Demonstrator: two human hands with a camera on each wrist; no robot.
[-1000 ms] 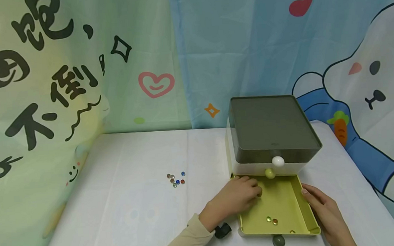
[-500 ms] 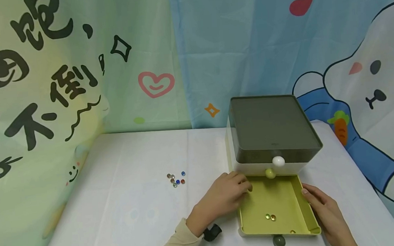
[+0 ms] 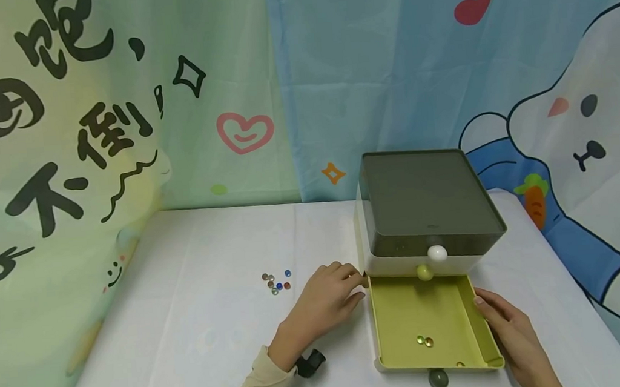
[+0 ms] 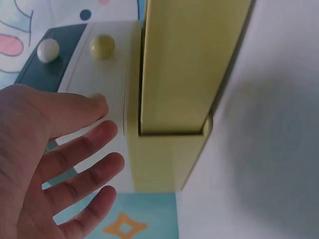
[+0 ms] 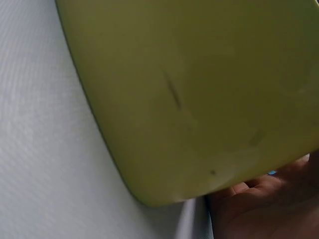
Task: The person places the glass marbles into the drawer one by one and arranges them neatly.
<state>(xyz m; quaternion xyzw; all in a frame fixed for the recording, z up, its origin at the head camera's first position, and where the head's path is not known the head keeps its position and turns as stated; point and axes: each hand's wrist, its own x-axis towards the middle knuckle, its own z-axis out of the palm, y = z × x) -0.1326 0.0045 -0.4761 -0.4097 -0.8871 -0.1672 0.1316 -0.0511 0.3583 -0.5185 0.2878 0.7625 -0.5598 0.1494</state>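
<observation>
A yellow-green drawer (image 3: 450, 310) stands pulled out from a small chest of drawers (image 3: 425, 202). My left hand (image 3: 324, 299) hovers just left of the drawer's back left corner, fingers loosely bent and apart; nothing shows between them in the left wrist view, where the hand (image 4: 65, 154) is beside the chest's pale front. With my right hand (image 3: 512, 335) I hold the drawer's right wall, thumb at its rim; the right wrist view shows part of the palm (image 5: 264, 204) beyond the drawer's edge. Two glass marbles (image 3: 428, 342) lie together inside, and another marble (image 3: 460, 364) sits by the front wall.
Several glass marbles (image 3: 279, 286) lie in a loose cluster on the white tablecloth (image 3: 210, 311), left of the chest. The chest's other drawers have a white knob (image 3: 437, 253) and a yellow-green knob (image 3: 424, 272). A printed curtain (image 3: 334, 82) hangs behind the table.
My left hand has come out of the drawer and moved left over its left wall. The two marbles inside have come together. My right hand stays in place.
</observation>
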